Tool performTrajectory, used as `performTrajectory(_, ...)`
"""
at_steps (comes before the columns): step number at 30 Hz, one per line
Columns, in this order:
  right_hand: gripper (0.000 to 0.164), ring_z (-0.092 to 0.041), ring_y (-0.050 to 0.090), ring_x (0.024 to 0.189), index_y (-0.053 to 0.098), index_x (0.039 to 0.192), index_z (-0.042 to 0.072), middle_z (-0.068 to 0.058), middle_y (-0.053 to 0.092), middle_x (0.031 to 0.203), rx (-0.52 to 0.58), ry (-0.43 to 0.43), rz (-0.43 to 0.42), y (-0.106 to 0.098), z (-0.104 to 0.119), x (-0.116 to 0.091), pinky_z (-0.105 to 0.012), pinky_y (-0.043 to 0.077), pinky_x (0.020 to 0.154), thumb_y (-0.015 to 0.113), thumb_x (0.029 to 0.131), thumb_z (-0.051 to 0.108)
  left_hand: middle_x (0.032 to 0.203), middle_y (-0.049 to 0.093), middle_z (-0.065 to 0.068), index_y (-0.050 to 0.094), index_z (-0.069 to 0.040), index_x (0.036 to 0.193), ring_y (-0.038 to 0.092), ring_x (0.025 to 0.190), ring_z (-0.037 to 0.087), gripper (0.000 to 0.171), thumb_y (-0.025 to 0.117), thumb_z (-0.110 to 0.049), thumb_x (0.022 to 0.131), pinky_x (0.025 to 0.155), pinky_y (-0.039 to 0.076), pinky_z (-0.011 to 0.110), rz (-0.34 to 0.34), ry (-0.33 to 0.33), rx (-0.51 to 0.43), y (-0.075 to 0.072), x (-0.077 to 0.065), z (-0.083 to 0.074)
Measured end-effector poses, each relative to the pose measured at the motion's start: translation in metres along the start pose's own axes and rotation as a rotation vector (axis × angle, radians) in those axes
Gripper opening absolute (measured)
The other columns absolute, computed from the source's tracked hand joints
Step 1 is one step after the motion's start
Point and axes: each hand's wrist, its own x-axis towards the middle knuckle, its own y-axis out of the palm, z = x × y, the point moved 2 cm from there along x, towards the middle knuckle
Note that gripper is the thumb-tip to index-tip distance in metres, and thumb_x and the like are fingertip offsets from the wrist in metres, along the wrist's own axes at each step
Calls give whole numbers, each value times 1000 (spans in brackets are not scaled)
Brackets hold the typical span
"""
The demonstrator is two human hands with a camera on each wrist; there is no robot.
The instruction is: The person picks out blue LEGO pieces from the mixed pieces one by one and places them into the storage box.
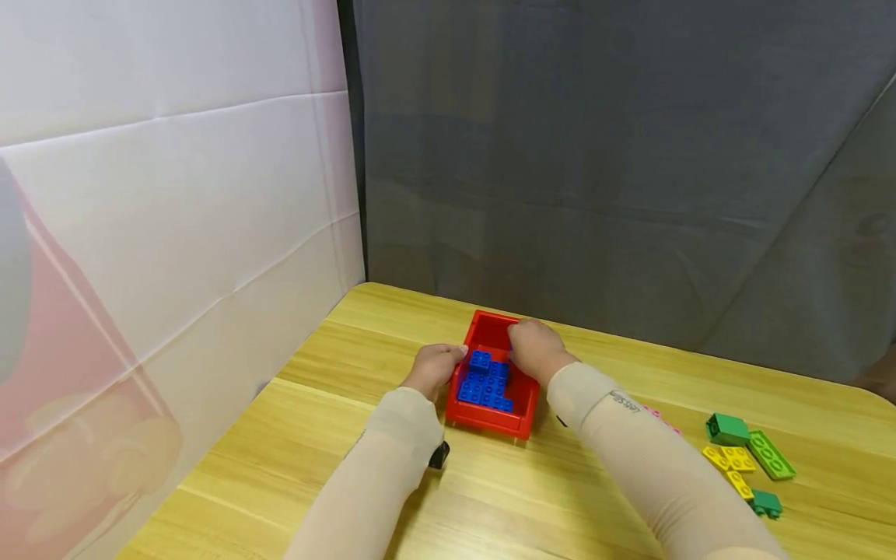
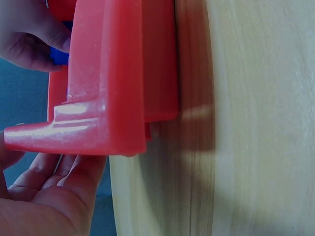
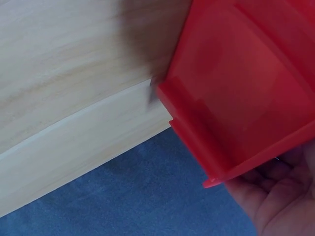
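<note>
A red plastic bin point(image 1: 490, 420) stands on the wooden table, with several studded blue toy bricks point(image 1: 483, 385) inside. My left hand point(image 1: 434, 367) grips the bin's left side wall, thumb at the rim and fingers along the outside, as the left wrist view shows. My right hand point(image 1: 537, 346) reaches over the right wall with its fingers down inside the bin. In the left wrist view it pinches a blue brick point(image 2: 60, 56), mostly hidden by the fingers. The right wrist view shows my right palm point(image 3: 288, 201) close by the bin's red wall point(image 3: 246, 98).
To the right lie loose bricks: a dark green one point(image 1: 728, 428), a light green plate point(image 1: 771, 455), several yellow ones point(image 1: 735, 459) and a smaller green one point(image 1: 766, 504). Pink bricks point(image 1: 661, 418) show partly behind my right sleeve. A grey curtain point(image 1: 560, 155) hangs behind the table.
</note>
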Motion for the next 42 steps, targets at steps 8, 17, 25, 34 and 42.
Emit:
performTrajectory(8, 26, -26, 64, 91, 66, 108, 3, -12, 68, 100, 20, 11, 13, 1, 4, 3, -41, 54, 88, 72, 87, 18, 129, 58, 16, 59, -3, 130, 52, 119, 33, 39, 54, -27, 99, 103, 43, 49, 5, 4, 4, 0, -3, 0)
performTrajectory(17, 26, -25, 64, 87, 67, 105, 4, -11, 68, 96, 11, 8, 26, 5, 6, 9, -41, 55, 85, 72, 87, 22, 129, 58, 17, 59, -1, 129, 52, 120, 34, 40, 55, -26, 99, 104, 42, 49, 6, 27, 9, 2, -5, 0)
performTrajectory(25, 26, -23, 64, 85, 66, 106, 3, -10, 68, 95, 78, 33, 64, 8, 8, 10, -39, 54, 88, 72, 87, 20, 126, 60, 18, 60, 1, 127, 54, 117, 34, 39, 55, -25, 99, 102, 43, 49, 7, 45, 8, 3, -4, 2)
performTrajectory(34, 32, -25, 63, 94, 65, 112, 5, -11, 67, 102, 133, 58, 99, 12, 9, 11, -42, 51, 94, 74, 86, 20, 127, 60, 17, 60, 1, 127, 54, 117, 34, 38, 54, -25, 99, 104, 42, 49, 17, 47, -6, 5, -4, 3)
performTrajectory(42, 28, -24, 63, 90, 65, 111, 5, -11, 68, 101, 166, 60, 126, 11, 11, 11, -43, 51, 94, 72, 87, 17, 119, 63, 17, 63, 1, 122, 56, 110, 32, 35, 55, -24, 99, 100, 46, 45, 6, 52, 11, 4, -4, 3)
